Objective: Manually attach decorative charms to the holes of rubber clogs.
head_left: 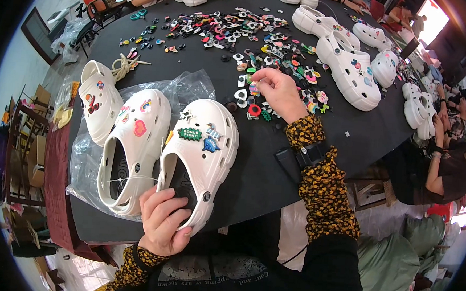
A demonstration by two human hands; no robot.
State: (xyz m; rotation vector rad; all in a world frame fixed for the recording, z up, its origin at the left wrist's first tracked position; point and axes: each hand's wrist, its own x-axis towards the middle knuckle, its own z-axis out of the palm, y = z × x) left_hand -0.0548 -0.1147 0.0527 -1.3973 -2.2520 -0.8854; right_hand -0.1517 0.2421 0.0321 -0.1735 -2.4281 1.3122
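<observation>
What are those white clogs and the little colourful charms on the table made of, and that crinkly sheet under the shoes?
The clog under the left hand looks like moulded foam or soft rubber: matte, thick, seamless, with punched holes. The charms seem to be soft plastic or rubber, flat and brightly coloured; they are too small to be sure. The sheet is thin clear plastic film, glossy and wrinkled.

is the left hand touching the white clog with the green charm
Touching. The head view shows the left hand gripping the heel end of the white clog, its fingers curled into the shoe opening and the thumb lying on the rim, with no gap between them.
</observation>
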